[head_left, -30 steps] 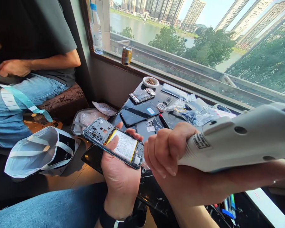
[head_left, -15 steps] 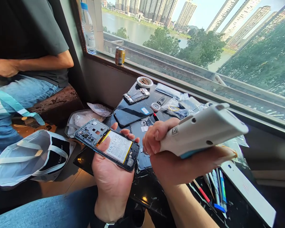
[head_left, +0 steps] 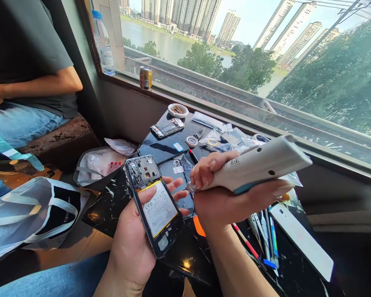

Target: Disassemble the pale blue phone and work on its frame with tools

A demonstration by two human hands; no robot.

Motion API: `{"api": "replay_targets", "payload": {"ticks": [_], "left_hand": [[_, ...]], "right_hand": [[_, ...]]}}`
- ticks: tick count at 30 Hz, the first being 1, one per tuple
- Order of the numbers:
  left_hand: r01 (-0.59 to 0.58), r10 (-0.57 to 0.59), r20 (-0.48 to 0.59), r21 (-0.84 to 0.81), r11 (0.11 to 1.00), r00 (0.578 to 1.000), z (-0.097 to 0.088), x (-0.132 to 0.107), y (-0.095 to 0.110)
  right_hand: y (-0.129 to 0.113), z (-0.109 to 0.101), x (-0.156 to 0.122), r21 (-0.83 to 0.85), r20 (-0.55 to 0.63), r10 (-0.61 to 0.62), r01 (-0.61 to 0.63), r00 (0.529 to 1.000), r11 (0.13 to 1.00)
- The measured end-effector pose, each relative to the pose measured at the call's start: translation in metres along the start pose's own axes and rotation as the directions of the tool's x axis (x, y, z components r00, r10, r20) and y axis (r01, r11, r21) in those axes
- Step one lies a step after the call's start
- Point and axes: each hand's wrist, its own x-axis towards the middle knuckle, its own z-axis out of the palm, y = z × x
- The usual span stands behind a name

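Left hand: The opened smartphone is grasped in the left hand. It is held between the thumb, laid on the battery, and the fingers, which are curled up around its right edge.

Right hand: The white electric tool is gripped in the right hand, with the fingers clenched around its front end.

Tool tip: The small metal tip is directed to the left, toward the right long edge of the phone. It is seen just beside the left fingertips (contact with the phone is not shown).

Phone axis: The long axis is tilted, from the camera end, far and left, to the near end, lower and right. The battery side is turned up. The right hand is placed on the side of that long edge.

Table: On the black marble table are laid a dark phone, a cracked opened phone, a small dish, and a group of small hand tools.

Beside: A co-worker's forearm is seen at the left, apart from these hands.
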Motion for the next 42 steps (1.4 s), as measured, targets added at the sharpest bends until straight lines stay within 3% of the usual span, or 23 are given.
{"api": "replay_targets", "payload": {"ticks": [14,27,35,39,42], "left_hand": [[-0.006,0.012,-0.059,0.093,0.996,0.998,0.003,0.008,-0.007],[0.014,-0.01,-0.06,0.071,0.997,0.998,0.008,0.005,-0.011],[-0.019,0.022,-0.052,0.059,0.998,0.998,0.003,0.008,-0.009],[-0.019,0.021,-0.07,0.02,1.0,0.997,-0.001,0.011,-0.008],[-0.038,0.037,-0.04,-0.019,0.999,0.999,-0.01,0.015,-0.008]], "right_hand": [[-0.006,0.002,-0.001,0.03,-0.015,-0.06,0.06,0.998,0.998],[-0.006,-0.004,-0.003,0.025,0.044,0.026,-0.027,0.999,0.999],[-0.009,0.007,-0.003,-0.023,-0.054,-0.041,0.04,0.998,0.999],[-0.019,0.007,-0.001,0.031,-0.005,0.069,-0.068,0.998,0.997],[-0.026,0.004,-0.004,0.1,0.152,0.251,-0.268,0.956,0.958]]}}
